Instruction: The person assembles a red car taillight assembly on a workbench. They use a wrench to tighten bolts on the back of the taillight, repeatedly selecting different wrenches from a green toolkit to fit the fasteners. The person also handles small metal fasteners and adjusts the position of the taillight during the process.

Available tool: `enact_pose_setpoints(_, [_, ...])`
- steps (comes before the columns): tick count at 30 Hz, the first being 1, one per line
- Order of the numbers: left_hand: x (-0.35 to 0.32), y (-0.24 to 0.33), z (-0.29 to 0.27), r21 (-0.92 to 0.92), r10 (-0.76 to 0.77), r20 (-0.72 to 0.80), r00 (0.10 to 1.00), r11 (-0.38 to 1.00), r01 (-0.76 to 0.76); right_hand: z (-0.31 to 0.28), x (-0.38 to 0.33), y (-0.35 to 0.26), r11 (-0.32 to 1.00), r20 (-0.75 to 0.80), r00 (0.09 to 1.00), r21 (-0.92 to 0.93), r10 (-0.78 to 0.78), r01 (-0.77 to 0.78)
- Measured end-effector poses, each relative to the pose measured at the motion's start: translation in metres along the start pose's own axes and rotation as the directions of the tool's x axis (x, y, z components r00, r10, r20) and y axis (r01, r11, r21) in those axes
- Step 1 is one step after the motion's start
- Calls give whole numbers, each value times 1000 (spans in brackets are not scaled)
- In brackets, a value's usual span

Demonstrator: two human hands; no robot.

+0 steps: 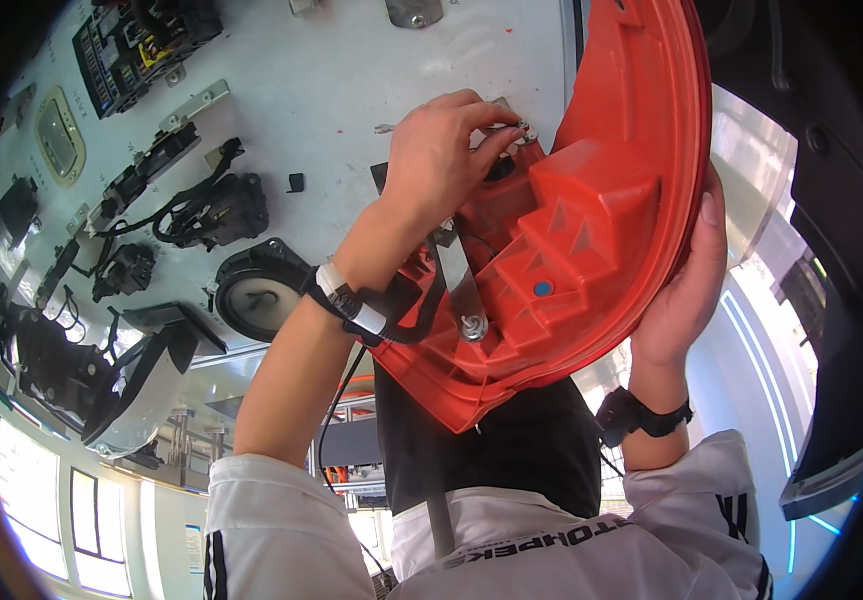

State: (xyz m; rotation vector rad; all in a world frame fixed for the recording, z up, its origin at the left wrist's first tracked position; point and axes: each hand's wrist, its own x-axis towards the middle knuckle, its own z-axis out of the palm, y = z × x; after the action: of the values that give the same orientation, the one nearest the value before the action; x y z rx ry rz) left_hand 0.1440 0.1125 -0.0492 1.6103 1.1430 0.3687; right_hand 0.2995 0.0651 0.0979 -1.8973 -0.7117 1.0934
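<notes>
red plastic shell [601, 190] seen at centre right, tilted, its ribbed hollow back turned toward the viewer; its near edge is above the person's lap. left hand [439, 150] held over the far end of the shell, wrist bent to the right; thumb and forefinger pinched together on a small metal fitting [531, 133] there. the shell's right rim is gripped by the right hand [689, 285], thumb laid along the outer edge; remaining fingers are hidden behind, their spread cannot be told. dark bands are worn on both wrists. a bolt [473, 327] is noted at the near part of the shell, at the end of a grey strip [457, 275]; a blue dot [542, 288] is seen to its right. beyond, on the left, a pale board [326, 95] is fitted with car parts: a round speaker [259, 303] beside the left forearm, a fuse box [111, 65] far left, a white-backed mirror [136, 395] near left.
</notes>
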Motion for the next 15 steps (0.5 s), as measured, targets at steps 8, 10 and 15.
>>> enact_pose_setpoints(8, [2, -8, 4, -224, -63, 92, 994, 971, 83, 5, 1, 1, 997, -22, 1000, 82, 0, 2])
enact_pose_setpoints(10, [3, -8, 3, -222, -80, 121, 989, 969, 106, 6, 2, 2, 995, -11, 1000, 103, 1, 1])
enact_pose_setpoints(15, [7, 0, -3, -257, -145, 184, 972, 948, 190, 2, 0, 4, 991, 0, 1000, 128, -25, 25])
